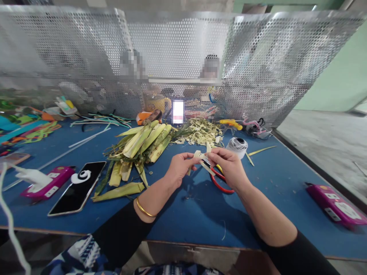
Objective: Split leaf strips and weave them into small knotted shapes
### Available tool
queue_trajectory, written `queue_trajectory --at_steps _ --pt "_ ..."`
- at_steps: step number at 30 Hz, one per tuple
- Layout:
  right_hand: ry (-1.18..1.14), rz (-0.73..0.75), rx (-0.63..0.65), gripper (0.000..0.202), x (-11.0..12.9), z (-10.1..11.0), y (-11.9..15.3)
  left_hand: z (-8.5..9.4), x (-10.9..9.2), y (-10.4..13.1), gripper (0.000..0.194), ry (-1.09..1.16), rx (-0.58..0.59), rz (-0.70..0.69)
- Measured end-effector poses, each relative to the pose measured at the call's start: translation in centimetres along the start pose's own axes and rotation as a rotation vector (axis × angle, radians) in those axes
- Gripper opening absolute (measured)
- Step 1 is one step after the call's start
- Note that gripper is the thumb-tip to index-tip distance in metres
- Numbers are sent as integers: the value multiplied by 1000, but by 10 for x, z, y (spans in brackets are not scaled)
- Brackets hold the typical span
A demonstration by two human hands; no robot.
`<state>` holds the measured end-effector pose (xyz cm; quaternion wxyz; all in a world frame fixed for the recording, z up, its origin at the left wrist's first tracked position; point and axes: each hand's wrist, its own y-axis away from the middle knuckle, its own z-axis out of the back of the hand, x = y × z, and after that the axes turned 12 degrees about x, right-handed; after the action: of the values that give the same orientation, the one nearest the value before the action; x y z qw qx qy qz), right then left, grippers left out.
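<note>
Both hands meet above the middle of the blue table. My left hand (181, 167) pinches one end of a pale corn husk strip (199, 154), which looks folded or knotted. At its other side, my right hand (225, 160) grips the same strip between thumb and fingers. A loose tail of husk hangs below the fingers. Under my right hand lie red-handled scissors or pliers (222, 187), partly hidden. Just beyond that hand stands a spool of white thread (237, 146). A heap of corn husks (146, 142) lies to the left of my hands.
Husk scraps (197, 131) are piled at the back, near a yellow glue gun (231, 123). A phone (77, 187) and a magenta power strip (51, 183) with a white plug lie left. Another magenta power strip (335, 204) lies right. A perforated metal screen (177, 46) closes the back.
</note>
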<state>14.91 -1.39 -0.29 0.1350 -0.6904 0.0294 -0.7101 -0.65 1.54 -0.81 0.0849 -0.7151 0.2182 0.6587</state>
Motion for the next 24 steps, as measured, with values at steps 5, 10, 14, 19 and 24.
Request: queue_trajectory --at_steps 5,10,14,19,24 --pt "99 -31 8 29 1 1 -1 -2 0 1 19 -17 10 10" --pt "163 -183 36 26 -2 1 -2 -2 1 0 17 -10 -16 -16" --pt "168 -228 26 22 -5 1 -2 -2 1 0 17 -2 -28 -27" --pt "147 -246 26 22 -5 0 -2 -5 1 2 15 -31 -43 -37" --pt "108 -253 68 21 -4 -1 -2 -6 0 4 14 -65 -49 -58"
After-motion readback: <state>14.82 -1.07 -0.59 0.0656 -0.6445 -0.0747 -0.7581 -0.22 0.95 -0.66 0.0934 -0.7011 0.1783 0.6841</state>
